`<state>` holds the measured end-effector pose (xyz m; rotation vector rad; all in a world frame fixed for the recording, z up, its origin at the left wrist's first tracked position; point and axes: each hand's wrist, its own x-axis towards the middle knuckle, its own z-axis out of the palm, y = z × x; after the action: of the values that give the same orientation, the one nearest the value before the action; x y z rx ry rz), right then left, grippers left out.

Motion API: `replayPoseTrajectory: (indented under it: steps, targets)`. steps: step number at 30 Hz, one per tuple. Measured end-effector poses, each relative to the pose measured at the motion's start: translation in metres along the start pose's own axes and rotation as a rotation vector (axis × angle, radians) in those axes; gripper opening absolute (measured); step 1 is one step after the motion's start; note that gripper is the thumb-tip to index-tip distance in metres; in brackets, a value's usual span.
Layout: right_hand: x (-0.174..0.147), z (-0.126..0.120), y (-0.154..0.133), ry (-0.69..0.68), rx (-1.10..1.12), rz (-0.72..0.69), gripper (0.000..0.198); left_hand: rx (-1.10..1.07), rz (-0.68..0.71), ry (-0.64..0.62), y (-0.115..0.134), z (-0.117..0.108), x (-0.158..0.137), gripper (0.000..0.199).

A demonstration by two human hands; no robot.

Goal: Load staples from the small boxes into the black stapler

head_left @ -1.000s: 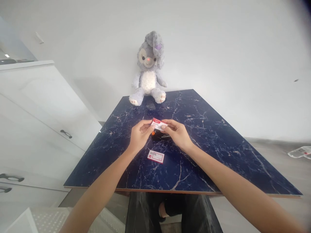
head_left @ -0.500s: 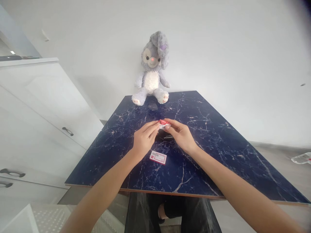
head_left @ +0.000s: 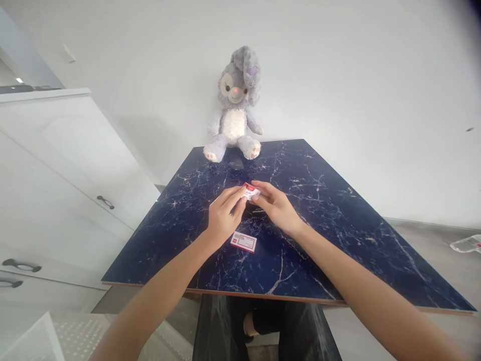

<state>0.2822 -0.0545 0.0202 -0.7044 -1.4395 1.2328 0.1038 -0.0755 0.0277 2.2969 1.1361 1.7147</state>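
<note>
A small red-and-white box point(head_left: 250, 191) is held above the table between my two hands. My left hand point(head_left: 227, 208) grips its left end with the fingertips and thumb. On the other end, my right hand point(head_left: 276, 203) pinches it between thumb and fingers. Beneath the hands lies a dark object point(head_left: 257, 209) with a shiny streak; the hands partly hide it and I cannot make out its kind. Nearer to me, a flat white box with red edging and print point(head_left: 244, 242) rests on the table.
A grey plush rabbit point(head_left: 235, 110) sits at the far edge of the dark blue marbled table point(head_left: 330, 240), against the wall. White drawers point(head_left: 67, 185) with dark handles stand on the left. A clear plastic item point(head_left: 466, 244) lies off to the right, beyond the table.
The small box has been tilted between my fingers, so more of its white face shows. Both hands keep their hold and have shifted only slightly. The flat box stays in place.
</note>
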Motion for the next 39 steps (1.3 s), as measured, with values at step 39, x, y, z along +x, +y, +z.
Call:
replayPoseTrajectory:
  steps: [39]
  targets:
    - [0.006, -0.018, -0.018, 0.085, 0.003, 0.120, 0.035, -0.633, -0.781, -0.182, -0.037, 0.000, 0.016, 0.044]
